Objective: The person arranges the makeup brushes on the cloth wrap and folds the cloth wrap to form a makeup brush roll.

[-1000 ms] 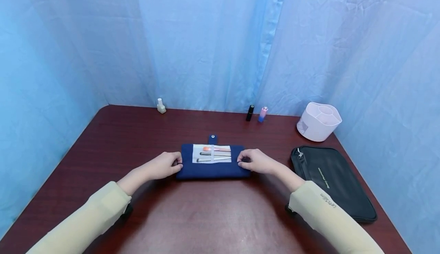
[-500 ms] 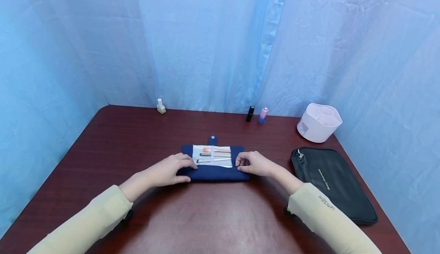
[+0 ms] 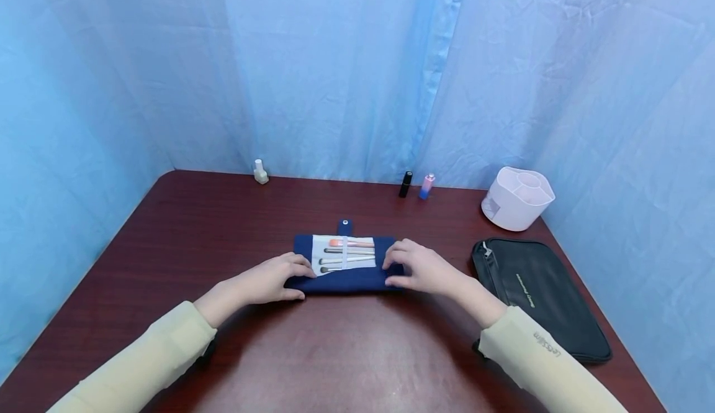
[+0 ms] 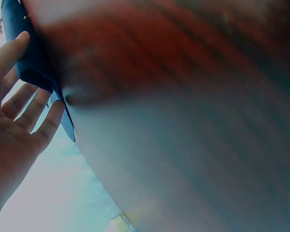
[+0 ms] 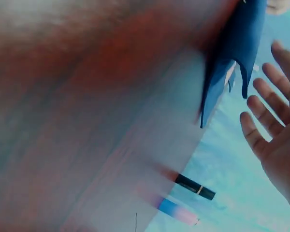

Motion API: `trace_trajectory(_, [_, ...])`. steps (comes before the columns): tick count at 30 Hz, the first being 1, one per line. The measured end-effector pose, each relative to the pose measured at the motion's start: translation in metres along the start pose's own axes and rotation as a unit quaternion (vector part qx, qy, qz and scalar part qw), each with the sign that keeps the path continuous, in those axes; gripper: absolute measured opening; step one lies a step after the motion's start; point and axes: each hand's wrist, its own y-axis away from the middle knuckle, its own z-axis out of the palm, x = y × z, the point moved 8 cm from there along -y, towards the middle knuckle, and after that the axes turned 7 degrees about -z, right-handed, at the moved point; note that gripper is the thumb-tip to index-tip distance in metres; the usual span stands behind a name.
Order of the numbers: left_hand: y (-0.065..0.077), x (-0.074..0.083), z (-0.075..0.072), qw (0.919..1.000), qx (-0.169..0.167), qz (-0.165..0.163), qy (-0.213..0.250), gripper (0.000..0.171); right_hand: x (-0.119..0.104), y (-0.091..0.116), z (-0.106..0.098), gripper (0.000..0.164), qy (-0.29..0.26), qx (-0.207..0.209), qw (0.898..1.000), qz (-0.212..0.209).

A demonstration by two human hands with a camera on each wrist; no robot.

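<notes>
A navy fabric brush roll (image 3: pixel 347 282) lies partly rolled in the middle of the table, its near side a thick fold. Several makeup brushes (image 3: pixel 349 252) lie crosswise under a pale strap on its white lining. My left hand (image 3: pixel 274 279) rests at the roll's left end, fingers loosely bent over the fold and thumb at the near edge. In the left wrist view the thumb overlaps the blue fabric (image 4: pixel 36 60). Over the right end is my right hand (image 3: pixel 419 267), fingers spread. The right wrist view shows those fingers (image 5: pixel 273 101) extended beside the fabric, holding nothing.
A snap tab (image 3: pixel 345 226) sticks out from the roll's far side. Behind stand a nail polish bottle (image 3: pixel 260 172), a black tube (image 3: pixel 405 184) and a pink-blue tube (image 3: pixel 427 186). A white organizer (image 3: pixel 511 205) and a black zip case (image 3: pixel 542 301) are at right.
Both hands have loosened from the roll's ends, and their fingers have spread. The left hand now reaches over the fold. More of a brush shows at the fold's edge, which now slants.
</notes>
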Motion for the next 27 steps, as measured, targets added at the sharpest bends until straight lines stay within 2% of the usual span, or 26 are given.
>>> trace_trajectory(3, [0.0, 0.0, -0.003, 0.9999, 0.01, 0.005, 0.0, 0.032, -0.009, 0.003, 0.004, 0.038, 0.045, -0.023, 0.998, -0.021])
trace_trajectory(6, [-0.001, -0.001, -0.006, 0.9997, 0.024, 0.008, 0.0, 0.027, -0.006, 0.005, 0.01, 0.037, 0.067, -0.042, 0.997, -0.007])
trace_trajectory(9, [-0.002, -0.002, -0.009, 0.9993, 0.033, 0.012, 0.011, 0.022, 0.003, 0.007, 0.014, 0.028, 0.047, -0.045, 0.998, 0.015])
trace_trajectory(13, [-0.004, -0.008, -0.012, 0.999, 0.027, 0.0, 0.035, 0.019, 0.015, 0.005, 0.019, 0.018, -0.024, -0.042, 0.998, 0.026])
trace_trajectory(17, [-0.007, -0.019, -0.017, 0.9973, 0.026, -0.022, 0.065, 0.02, 0.024, -0.001, 0.018, 0.018, -0.077, -0.032, 0.996, 0.026])
trace_trajectory(22, [-0.016, -0.034, -0.026, 0.9919, 0.043, -0.048, 0.109, 0.017, 0.036, -0.011, 0.013, 0.024, -0.076, -0.014, 0.997, 0.03])
trace_trajectory(27, [-0.03, -0.051, -0.031, 0.9832, 0.047, -0.098, 0.147, 0.015, 0.054, -0.023, 0.01, 0.019, -0.074, 0.001, 0.995, 0.062])
